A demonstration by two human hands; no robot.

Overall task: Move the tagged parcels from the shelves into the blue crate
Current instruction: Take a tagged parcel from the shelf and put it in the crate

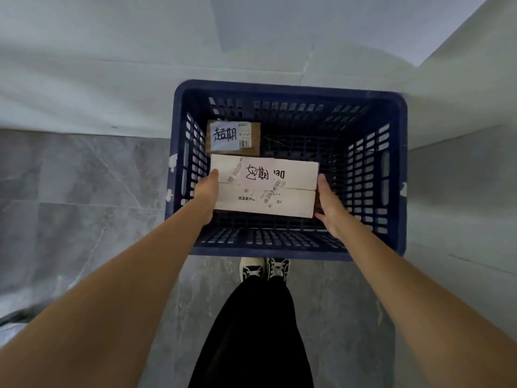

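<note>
A blue slotted crate (291,89) stands on the floor in front of my feet. Inside it, at the far left, lies a small brown parcel (253,130) with a handwritten white tag. I hold a flat white parcel (296,200), also bearing a handwritten tag and barcode stickers, level inside the crate's opening. My left hand (205,191) grips its left end and my right hand (330,203) grips its right end. Whether the white parcel touches the crate bottom cannot be told.
The crate sits against a pale wall, on a grey marbled tile floor (84,191). A white wall or panel (461,107) rises on the right. My shoes (264,268) stand just behind the crate's near rim. The crate's right half holds only dark bottom grid.
</note>
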